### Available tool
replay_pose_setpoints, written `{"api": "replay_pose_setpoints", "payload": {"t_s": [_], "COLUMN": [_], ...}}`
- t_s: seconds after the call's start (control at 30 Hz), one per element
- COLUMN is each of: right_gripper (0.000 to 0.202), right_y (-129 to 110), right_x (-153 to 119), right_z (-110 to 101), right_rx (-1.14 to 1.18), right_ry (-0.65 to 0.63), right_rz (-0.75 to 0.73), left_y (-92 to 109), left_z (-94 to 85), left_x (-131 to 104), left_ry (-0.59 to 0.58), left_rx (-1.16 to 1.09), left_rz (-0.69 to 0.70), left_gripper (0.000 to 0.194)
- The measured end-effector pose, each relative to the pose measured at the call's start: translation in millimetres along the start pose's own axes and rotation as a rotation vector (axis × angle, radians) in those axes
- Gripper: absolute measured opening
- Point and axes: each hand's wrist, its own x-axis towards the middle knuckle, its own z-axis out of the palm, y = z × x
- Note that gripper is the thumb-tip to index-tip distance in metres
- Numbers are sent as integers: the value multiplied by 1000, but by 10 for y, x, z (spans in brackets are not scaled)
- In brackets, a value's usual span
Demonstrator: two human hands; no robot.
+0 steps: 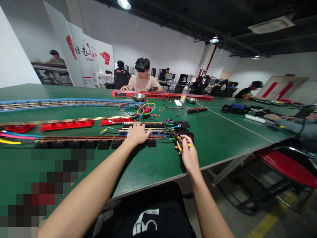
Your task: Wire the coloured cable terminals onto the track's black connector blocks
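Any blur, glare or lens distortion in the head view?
Head view: wide-angle bowing, blue track curves; ceiling lamp blown out; dark shadow under the left forearm; distant workstations soft; lower left pixelated; fine wire ends near the pliers hard to resolve.

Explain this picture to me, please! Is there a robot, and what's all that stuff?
No robot here, just a person with two bare hands. There is one picture, from a camera worn on the person's head, looking forward and down, so you see almost what they see.

The left hand presses on a bundle of long, thin bars. The right hand holds pliers with yellow handles, a tool for gripping or cutting.

The green table also holds a long blue strip, red holders, a thick yellow cable, and a bottle. Another person sits across the table.
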Motion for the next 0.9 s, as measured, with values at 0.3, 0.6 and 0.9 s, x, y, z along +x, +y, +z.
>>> {"api": "replay_pose_setpoints", "payload": {"t_s": [0.3, 0.6, 0.9], "right_gripper": [42, 33, 36], "right_y": [129, 76, 77], "right_x": [8, -49, -132], "right_z": [-26, -4, 70], "right_rx": [-55, -285, -504], "right_ry": [-20, 14, -43], "right_rz": [-143, -368, -519], "left_y": [-7, -11, -2], "left_z": [24, 39, 28], "left_x": [5, 10, 6], "left_ry": [11, 20, 20], "left_rx": [12, 18, 20], "left_rz": [3, 8, 3], "left_gripper": [59, 59, 60]}}
